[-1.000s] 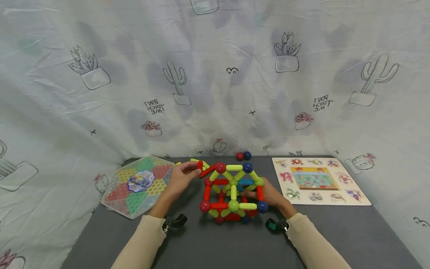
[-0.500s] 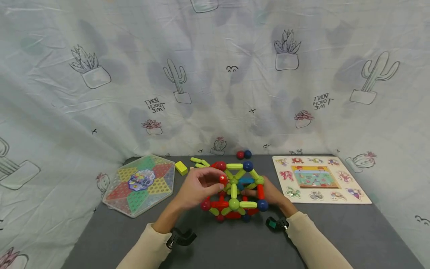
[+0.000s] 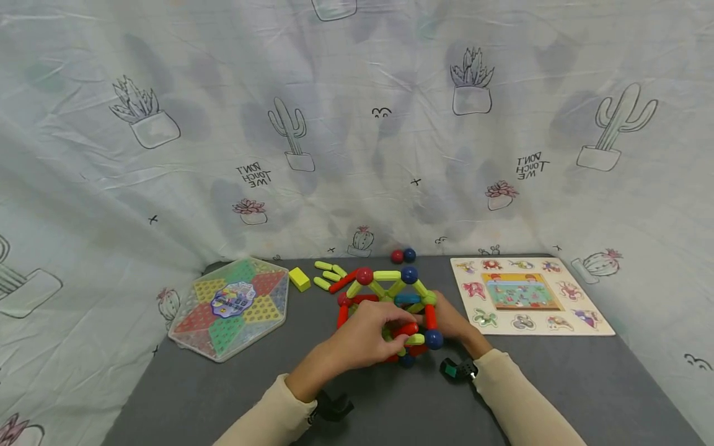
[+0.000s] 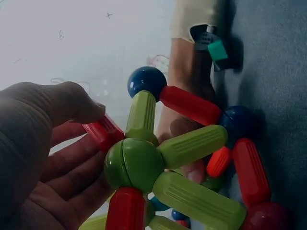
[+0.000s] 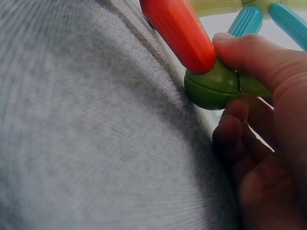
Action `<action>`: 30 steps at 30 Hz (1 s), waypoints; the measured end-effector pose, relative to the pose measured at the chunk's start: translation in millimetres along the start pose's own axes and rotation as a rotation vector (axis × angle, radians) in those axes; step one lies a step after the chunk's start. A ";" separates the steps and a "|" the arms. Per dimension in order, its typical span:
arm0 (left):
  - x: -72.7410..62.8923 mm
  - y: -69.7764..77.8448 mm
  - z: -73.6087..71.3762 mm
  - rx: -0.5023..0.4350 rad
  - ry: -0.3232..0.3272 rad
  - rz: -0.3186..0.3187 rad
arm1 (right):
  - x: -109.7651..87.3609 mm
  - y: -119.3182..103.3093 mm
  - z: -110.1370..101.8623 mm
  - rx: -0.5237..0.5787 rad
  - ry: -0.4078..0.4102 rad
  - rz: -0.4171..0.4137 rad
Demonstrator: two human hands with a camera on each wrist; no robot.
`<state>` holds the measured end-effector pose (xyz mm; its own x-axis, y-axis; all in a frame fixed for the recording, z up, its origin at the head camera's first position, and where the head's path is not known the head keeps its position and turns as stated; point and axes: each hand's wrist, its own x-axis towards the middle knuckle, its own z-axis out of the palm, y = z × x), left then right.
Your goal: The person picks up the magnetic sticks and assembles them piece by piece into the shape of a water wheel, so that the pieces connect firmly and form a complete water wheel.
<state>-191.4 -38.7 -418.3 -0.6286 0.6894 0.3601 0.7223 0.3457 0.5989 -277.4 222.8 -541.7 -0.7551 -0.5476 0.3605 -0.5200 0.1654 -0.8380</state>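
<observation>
A frame of toy building rods and balls (image 3: pixel 386 275) in red, yellow-green and blue stands on the dark table. My left hand (image 3: pixel 365 337) is at its near side, pinching a red rod (image 4: pixel 104 132) between thumb and fingers. In the left wrist view the rod's end meets a green ball (image 4: pixel 139 163) of the frame; whether it is joined cannot be told. My right hand (image 3: pixel 450 321) grips the frame's right side. Its thumb and fingers close around a yellow-green rod beside another green ball (image 5: pixel 211 86), seen in the right wrist view. The left hand hides part of the frame.
Behind the frame lie several loose yellow-green rods (image 3: pixel 323 265), a loose red rod (image 3: pixel 342 282) and a yellow block (image 3: pixel 299 279). Two balls, red (image 3: pixel 397 256) and blue (image 3: pixel 409 255), sit by the backdrop. A hexagonal game board (image 3: pixel 223 331) is left, a puzzle board (image 3: pixel 468 310) right.
My left hand has carried the red rod from the frame's upper left, rightward and down to its near side. My right hand has stayed on the frame.
</observation>
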 end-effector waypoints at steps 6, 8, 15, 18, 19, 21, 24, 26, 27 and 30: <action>-2.4 -1.3 -1.8 0.034 -0.037 0.009 | 0.9 3.1 -0.3 0.027 -0.003 -0.019; -6.7 -5.7 -5.4 -0.015 -0.019 0.029 | 1.2 2.5 0.4 0.006 0.002 -0.011; -34.3 -38.4 -32.4 -0.329 0.135 0.102 | 2.7 -5.4 4.5 -0.021 -0.040 0.029; -47.4 -58.4 -48.4 -0.494 0.193 0.070 | 2.8 -8.1 4.8 -0.029 -0.034 0.039; -51.2 -65.9 -53.3 -0.531 0.214 0.063 | 2.8 -8.5 4.9 -0.031 -0.033 0.043; -58.3 -82.2 -61.3 -0.588 0.251 0.031 | 2.9 -9.3 4.7 -0.029 -0.034 0.049; -65.2 -108.0 -68.3 -0.632 0.294 -0.029 | 2.9 -9.6 4.6 -0.025 -0.039 0.061; -67.3 -124.7 -69.7 -0.643 0.313 -0.087 | 2.8 -9.2 4.7 -0.018 -0.043 0.060; -67.5 -132.7 -69.4 -0.641 0.324 -0.119 | 2.7 -8.6 4.9 -0.016 -0.042 0.057; -65.5 -154.2 -65.5 -0.624 0.347 -0.218 | 3.2 -6.9 6.3 -0.009 -0.040 0.034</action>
<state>-280.4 -178.9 -487.4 -0.8685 0.3703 0.3296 0.3377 -0.0449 0.9402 -273.7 214.8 -537.3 -0.7562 -0.5736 0.3149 -0.4979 0.1920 -0.8457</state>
